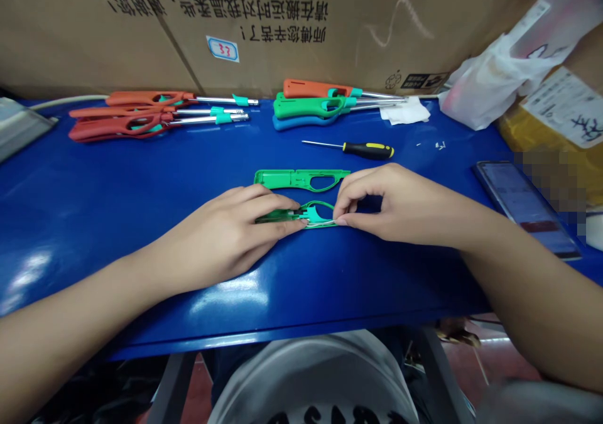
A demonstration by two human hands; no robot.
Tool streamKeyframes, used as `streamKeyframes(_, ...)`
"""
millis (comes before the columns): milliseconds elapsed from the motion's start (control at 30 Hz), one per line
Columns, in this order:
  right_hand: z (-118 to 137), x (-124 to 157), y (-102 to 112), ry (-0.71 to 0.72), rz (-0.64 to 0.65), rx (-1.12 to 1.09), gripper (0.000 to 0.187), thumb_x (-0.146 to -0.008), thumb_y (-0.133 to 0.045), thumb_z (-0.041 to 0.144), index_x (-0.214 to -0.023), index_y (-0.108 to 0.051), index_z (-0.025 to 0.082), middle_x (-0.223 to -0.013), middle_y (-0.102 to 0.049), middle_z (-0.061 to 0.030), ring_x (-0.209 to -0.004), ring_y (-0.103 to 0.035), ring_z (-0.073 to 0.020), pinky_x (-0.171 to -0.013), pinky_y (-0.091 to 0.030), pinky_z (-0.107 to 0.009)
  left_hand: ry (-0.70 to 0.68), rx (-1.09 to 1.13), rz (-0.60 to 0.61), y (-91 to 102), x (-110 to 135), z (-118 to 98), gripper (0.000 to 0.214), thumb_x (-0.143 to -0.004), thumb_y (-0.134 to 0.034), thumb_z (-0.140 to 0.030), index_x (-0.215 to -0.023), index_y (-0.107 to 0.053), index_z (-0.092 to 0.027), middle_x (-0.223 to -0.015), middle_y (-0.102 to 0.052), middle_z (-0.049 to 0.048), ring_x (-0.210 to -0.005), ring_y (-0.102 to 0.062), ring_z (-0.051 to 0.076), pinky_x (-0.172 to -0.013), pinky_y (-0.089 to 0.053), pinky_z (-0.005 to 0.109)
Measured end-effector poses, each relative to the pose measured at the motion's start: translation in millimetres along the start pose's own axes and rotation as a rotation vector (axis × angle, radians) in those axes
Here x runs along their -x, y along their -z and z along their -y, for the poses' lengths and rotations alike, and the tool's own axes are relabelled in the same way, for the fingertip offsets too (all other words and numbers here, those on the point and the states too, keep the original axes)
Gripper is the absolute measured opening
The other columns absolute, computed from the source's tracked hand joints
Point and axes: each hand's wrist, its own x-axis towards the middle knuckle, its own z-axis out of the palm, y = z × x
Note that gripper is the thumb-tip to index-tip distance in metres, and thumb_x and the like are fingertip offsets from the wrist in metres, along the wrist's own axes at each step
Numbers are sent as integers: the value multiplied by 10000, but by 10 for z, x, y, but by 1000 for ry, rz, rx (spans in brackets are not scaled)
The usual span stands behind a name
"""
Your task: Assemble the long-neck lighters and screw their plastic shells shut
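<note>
On the blue table [141, 179] lies an opened green lighter body [316, 213] with its trigger and inner parts showing. My left hand [226, 235] lies over its left end, fingers pressed onto it. My right hand [400, 204] pinches its right end between thumb and fingertips. Just beyond it lies the other green half shell [301, 179], apart from both hands.
A black and yellow screwdriver [365, 149] lies behind the shells. Orange long-nosed lighters [151, 113] sit at the back left; orange, green and blue ones [325, 103] at the back centre. A phone [522, 207], a white bag [494, 78] and cardboard boxes [292, 22] stand to the right and rear.
</note>
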Motion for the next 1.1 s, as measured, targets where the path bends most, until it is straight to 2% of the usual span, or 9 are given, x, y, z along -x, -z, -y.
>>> streamKeyframes(167,8,-17,-5,-64,-35,-42,136,-824,-672,99,-793,-759,199,-853,-788,-3,-790,-711,-160,-731,-542,-279,-5,-24,2,9,-2,-4,371,-1074,-490,-198,-1396,-673,-212,-1346,-709,153,-1209,-675,316,-965,-585,480)
streamKeyframes(467,24,12,-10,-19,-34,5,159,-821,-638,80,-785,-742,194,-883,-771,-3,-831,-688,-157,-758,-509,-281,-54,-102,-19,30,-14,-15,410,-1071,-476,-191,-1442,-646,-239,-1375,-697,134,-1100,-673,293,-875,-600,441)
streamKeyframes(600,29,26,-45,108,-78,130,118,-844,-661,133,-924,-719,198,-980,-741,-23,-898,-652,-176,-787,-474,-301,-34,-95,-15,26,-17,-18,415,-1063,-489,-187,-1441,-644,-260,-1389,-692,119,-1152,-661,287,-900,-591,417)
streamKeyframes(733,25,7,-93,270,-62,301,82,-951,-619,210,-918,-693,195,-955,-725,-49,-955,-634,-218,-882,-439,-361,-41,-86,-17,30,-20,-17,417,-1066,-473,-196,-1440,-647,-253,-1369,-698,127,-1149,-664,294,-900,-589,425)
streamKeyframes(867,16,-5,-101,277,-34,327,169,-985,-573,187,-881,-707,193,-905,-730,-47,-898,-650,-203,-816,-442,-334,-35,-77,-19,24,-17,-12,427,-1070,-462,-196,-1454,-638,-257,-1371,-696,127,-1147,-662,292,-910,-583,426)
streamKeyframes(967,9,3,-86,313,-32,359,179,-990,-566,189,-888,-713,191,-907,-728,-54,-880,-648,-198,-767,-435,-315,-27,-73,-16,16,-14,-10,425,-1070,-471,-207,-1460,-630,-274,-1374,-697,113,-1158,-658,281,-930,-582,414)
streamKeyframes(1100,5,9,-83,335,-23,363,187,-1003,-554,187,-900,-710,183,-918,-719,-53,-853,-639,-185,-744,-425,-308,-47,-98,-5,10,-17,-11,420,-1077,-445,-203,-1449,-636,-238,-1378,-692,133,-1161,-658,306,-904,-591,444)
